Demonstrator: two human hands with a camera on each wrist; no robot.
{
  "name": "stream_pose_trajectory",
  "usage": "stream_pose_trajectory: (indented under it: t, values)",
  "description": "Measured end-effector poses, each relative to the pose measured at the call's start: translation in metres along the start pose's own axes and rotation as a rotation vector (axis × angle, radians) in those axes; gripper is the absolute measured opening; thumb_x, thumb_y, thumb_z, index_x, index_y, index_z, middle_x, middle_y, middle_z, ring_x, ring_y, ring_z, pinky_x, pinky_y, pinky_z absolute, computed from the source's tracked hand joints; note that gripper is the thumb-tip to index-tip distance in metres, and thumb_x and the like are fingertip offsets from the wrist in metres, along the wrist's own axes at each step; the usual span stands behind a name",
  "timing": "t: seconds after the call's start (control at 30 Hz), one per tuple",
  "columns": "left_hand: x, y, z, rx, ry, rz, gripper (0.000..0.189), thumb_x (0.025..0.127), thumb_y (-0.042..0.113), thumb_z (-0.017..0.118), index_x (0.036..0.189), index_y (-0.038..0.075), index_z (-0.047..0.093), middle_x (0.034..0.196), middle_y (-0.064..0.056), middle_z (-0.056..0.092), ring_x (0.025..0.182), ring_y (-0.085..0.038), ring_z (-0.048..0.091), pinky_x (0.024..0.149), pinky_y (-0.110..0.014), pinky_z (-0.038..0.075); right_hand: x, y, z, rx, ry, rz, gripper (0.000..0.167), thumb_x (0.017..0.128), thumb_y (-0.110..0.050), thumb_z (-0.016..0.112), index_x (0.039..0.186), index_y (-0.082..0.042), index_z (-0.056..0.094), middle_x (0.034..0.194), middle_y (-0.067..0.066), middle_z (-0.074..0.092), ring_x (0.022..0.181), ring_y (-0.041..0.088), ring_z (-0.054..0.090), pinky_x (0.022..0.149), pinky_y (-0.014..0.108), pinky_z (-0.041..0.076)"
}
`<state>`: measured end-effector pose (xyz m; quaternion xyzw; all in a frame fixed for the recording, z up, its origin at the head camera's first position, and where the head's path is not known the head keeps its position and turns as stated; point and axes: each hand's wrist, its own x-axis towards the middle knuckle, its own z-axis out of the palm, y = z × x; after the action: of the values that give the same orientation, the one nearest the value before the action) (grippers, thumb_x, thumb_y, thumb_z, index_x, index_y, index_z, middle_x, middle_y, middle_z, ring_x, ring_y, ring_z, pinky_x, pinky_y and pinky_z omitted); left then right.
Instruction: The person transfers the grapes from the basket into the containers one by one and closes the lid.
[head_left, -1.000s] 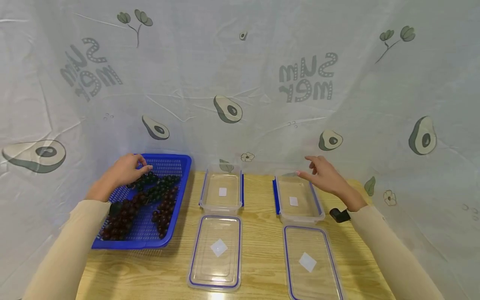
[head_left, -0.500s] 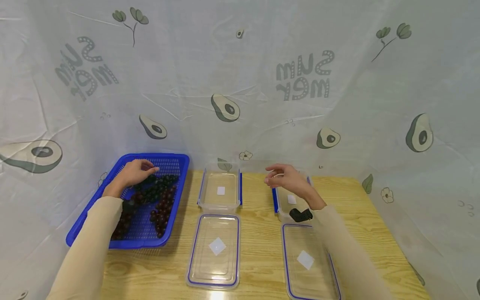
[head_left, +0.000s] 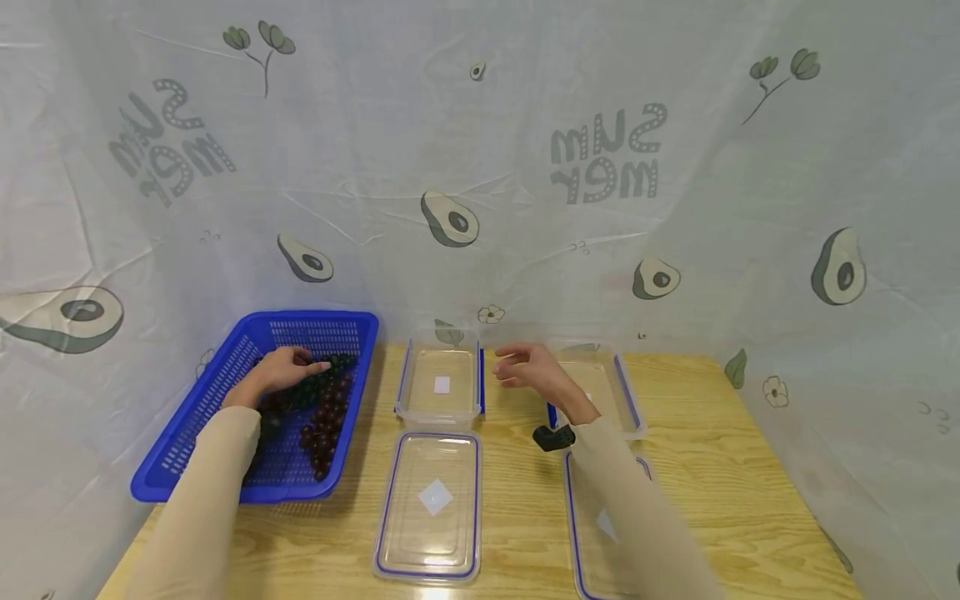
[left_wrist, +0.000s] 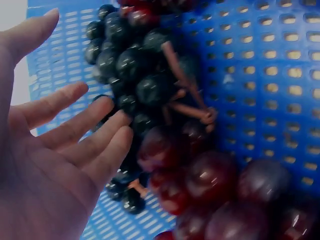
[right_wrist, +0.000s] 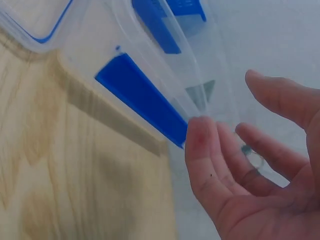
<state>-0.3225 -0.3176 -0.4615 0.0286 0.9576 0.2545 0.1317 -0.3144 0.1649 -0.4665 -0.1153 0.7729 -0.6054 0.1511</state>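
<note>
My left hand (head_left: 283,371) hovers over the blue plastic basket (head_left: 367,367), its fingers spread and holding nothing. Beneath it lie dark green grapes (left_wrist: 135,65), close to the fingertips, and bunches of red grapes (left_wrist: 210,175). Another red bunch (head_left: 327,429) rests along the basket's right side. My right hand (head_left: 534,371) is in the air between two clear containers, fingers loosely bent with nothing in them. Nearest to it is the blue side clip (right_wrist: 142,100) of the left container (head_left: 442,392). My right wrist and sleeve partly cover the right container (head_left: 607,383).
Two clear lids with blue seals lie in front of the containers, the left lid (head_left: 431,533) in full view and the right lid (head_left: 592,550) partly under my sleeve. A patterned curtain (head_left: 480,167) hangs behind the wooden table (head_left: 720,467).
My right hand has moved left from above the right container to beside the left one. The left hand has shifted a little right and lower over the grapes.
</note>
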Motion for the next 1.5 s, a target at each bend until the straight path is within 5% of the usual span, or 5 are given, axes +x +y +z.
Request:
stream_pose_trajectory:
  t: [0.17,0.43,0.7,0.97,1.5]
  values:
    - [0.005,-0.006,0.010,0.037,-0.014,-0.007,0.083,0.105,0.053,0.056,0.146,-0.019,0.046,0.146,-0.042,0.052,0.134,-0.058,0.052,0.108,-0.065,0.049,0.006,0.008,0.014,0.041,-0.001,0.043,0.053,0.098,-0.001,0.069,0.146,0.012,0.051,0.123,0.026,0.068,0.117,0.044,0.069,0.105,0.057,0.055]
    - [0.006,-0.010,0.018,0.059,-0.009,-0.034,0.087,0.103,0.050,0.062,0.149,-0.020,0.039,0.149,-0.043,0.047,0.137,-0.060,0.047,0.112,-0.067,0.045,0.017,0.018,0.028,0.094,0.034,0.116,0.054,0.098,-0.003,0.071,0.147,0.009,0.052,0.116,0.018,0.072,0.112,0.042,0.072,0.107,0.058,0.054]
    - [0.008,-0.012,0.024,0.043,-0.014,-0.019,0.085,0.100,0.050,0.066,0.147,-0.017,0.044,0.147,-0.043,0.049,0.135,-0.059,0.049,0.110,-0.066,0.047,0.023,0.025,0.036,0.167,0.037,0.151,0.057,0.098,-0.004,0.072,0.151,0.001,0.052,0.109,0.012,0.075,0.088,0.014,0.073,0.108,0.059,0.053]
    - [0.008,-0.013,0.019,0.086,-0.098,-0.012,0.087,0.100,0.052,0.066,0.148,-0.017,0.044,0.149,-0.044,0.046,0.137,-0.061,0.047,0.107,-0.067,0.047,0.025,0.024,0.039,0.160,0.015,0.196,0.064,0.099,-0.007,0.072,0.157,-0.005,0.046,0.129,0.026,0.071,0.086,0.012,0.073,0.110,0.056,0.053]
    - [0.020,-0.009,0.014,0.068,-0.108,-0.001,0.085,0.098,0.045,0.072,0.145,-0.020,0.044,0.149,-0.045,0.045,0.138,-0.061,0.046,0.111,-0.067,0.045,0.029,0.022,0.039,0.169,0.058,0.240,0.063,0.100,-0.003,0.068,0.158,-0.008,0.045,0.113,0.017,0.073,0.083,0.014,0.067,0.097,0.041,0.061]
